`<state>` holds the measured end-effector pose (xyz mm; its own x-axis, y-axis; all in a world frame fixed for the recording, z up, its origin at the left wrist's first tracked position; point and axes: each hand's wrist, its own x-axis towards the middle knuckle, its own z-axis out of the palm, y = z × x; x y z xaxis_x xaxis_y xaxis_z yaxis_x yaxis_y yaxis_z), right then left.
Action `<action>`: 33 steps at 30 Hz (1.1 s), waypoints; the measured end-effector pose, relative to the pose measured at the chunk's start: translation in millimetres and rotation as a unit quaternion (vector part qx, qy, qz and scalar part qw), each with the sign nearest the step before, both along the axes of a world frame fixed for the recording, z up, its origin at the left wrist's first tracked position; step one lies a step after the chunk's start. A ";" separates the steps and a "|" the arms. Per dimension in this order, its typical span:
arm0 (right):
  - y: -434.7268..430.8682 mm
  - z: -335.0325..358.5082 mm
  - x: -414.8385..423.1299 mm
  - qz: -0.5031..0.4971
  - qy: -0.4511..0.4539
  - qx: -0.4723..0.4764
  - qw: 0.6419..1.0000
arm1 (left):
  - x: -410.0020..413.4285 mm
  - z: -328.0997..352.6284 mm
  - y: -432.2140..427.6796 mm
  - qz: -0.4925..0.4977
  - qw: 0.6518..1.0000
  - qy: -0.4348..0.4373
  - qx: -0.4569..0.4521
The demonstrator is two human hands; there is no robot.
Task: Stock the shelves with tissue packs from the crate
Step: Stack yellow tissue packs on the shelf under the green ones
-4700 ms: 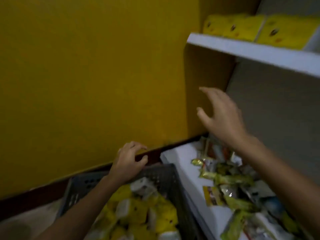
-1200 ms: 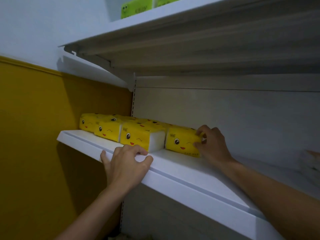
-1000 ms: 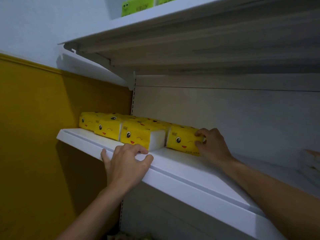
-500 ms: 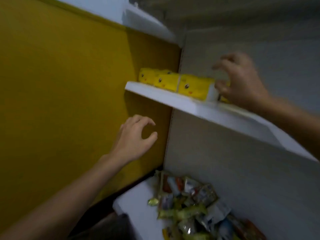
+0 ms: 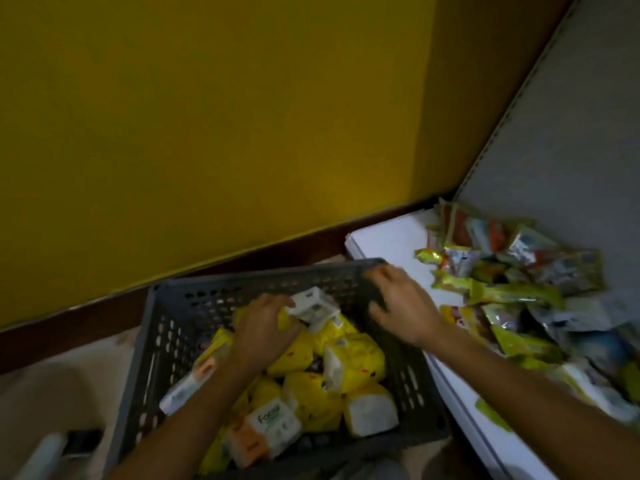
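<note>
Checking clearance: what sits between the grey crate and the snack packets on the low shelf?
In the head view, only a bare strip of the white shelf separates the crate from the snack packets; the right hand and its forearm cross above it.

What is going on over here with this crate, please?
A person is reaching into a grey perforated plastic crate full of yellow tissue packs. Their left hand grips one white-ended pack atop the pile. The right hand is at the crate's far right rim, too blurred to tell its grip. Beside it, mixed snack packets lie on the white shelf.
</note>
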<state>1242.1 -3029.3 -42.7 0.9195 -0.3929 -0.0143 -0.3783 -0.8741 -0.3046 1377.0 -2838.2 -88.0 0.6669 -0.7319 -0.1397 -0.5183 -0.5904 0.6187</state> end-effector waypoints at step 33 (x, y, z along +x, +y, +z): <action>31.5 -55.1 -42.8 0.008 -0.010 0.163 0.987 | -3.5 -10.4 -11.7 -0.086 0.952 0.292 0.033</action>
<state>1199.4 -2997.8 -97.8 0.9265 -0.3565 -0.1204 -0.3574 -0.7339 -0.5777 1373.5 -2849.9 -98.4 0.3327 -0.8004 -0.4987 -0.1905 -0.5750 0.7957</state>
